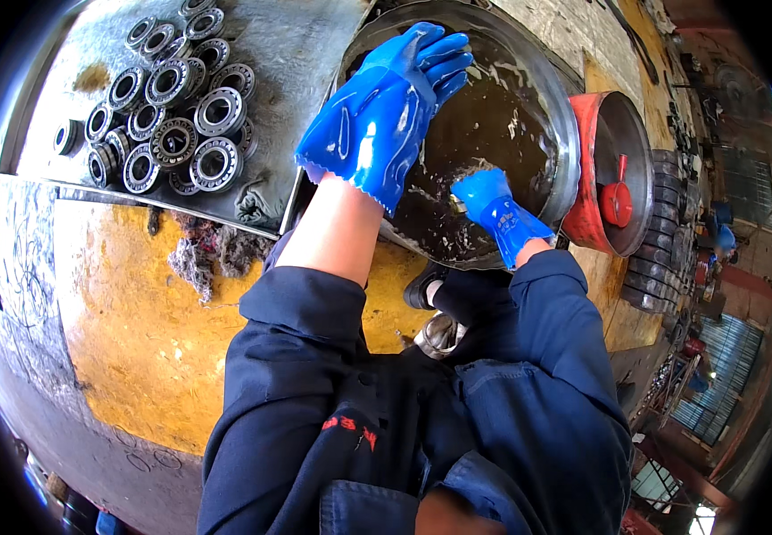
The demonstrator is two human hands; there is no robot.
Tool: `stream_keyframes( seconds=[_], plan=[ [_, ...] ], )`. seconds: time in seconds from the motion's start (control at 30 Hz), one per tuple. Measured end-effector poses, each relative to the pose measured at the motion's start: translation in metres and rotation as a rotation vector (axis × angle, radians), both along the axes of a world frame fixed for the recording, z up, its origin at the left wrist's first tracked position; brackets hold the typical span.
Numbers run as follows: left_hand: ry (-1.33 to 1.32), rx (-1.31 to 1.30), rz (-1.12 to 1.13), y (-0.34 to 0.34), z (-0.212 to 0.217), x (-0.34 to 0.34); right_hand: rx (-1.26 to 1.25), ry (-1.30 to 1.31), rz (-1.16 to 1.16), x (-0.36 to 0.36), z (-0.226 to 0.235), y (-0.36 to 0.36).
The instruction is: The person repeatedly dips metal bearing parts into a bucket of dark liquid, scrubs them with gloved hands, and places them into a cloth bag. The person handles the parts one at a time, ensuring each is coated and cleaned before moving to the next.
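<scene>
Both my hands wear blue rubber gloves. Over the left side of a large round metal basin (568, 147) is my left hand (395, 102), its fingers stretched out and bent a little at the tips. No object shows in it. The basin holds dark brown liquid (484, 116) with pale foam streaks. Low in the basin, at the liquid's surface, my right hand (486, 201) is closed, fingers pointing left. A small tan edge shows beside its fingers; the rest of what it grips is hidden. Froth and splashes surround that hand.
Left of the basin, a metal tray table (252, 22) bears several piled steel roller bearings (173, 143) and a grey rag (259, 203). Fibrous scraps (212, 254) hang below its edge. A red container (589, 169) with a red ladle (618, 201) stands right, beside stacked dark rings (658, 241).
</scene>
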State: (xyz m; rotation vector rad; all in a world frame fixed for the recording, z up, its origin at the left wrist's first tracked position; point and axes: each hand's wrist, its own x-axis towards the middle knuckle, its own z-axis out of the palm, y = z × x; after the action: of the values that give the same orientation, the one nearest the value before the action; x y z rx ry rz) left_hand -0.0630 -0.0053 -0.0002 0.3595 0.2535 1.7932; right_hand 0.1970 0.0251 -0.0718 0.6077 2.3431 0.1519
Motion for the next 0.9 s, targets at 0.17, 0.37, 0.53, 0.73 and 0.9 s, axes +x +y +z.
stream_keyframes(
  seconds=[0.17,0.37,0.53,0.73,0.9],
  plan=[
    [-0.049,-0.031,-0.046,0.002,0.002,-0.001,-0.210,0.445,-0.584,0.044,-0.018,0.010],
    [0.000,-0.162,-0.063,0.004,0.014,0.000,-0.146,0.332,-0.468,0.031,-0.029,0.009],
    [0.044,-0.195,-0.058,0.004,0.020,0.000,-0.017,0.235,0.040,0.012,-0.009,0.000],
    [0.057,-0.198,-0.058,0.002,0.026,0.003,-0.214,0.518,-0.676,0.057,-0.029,0.003],
    [0.050,-0.147,-0.018,-0.004,0.010,-0.005,-0.024,0.191,-0.455,-0.014,0.003,-0.011]
  ],
)
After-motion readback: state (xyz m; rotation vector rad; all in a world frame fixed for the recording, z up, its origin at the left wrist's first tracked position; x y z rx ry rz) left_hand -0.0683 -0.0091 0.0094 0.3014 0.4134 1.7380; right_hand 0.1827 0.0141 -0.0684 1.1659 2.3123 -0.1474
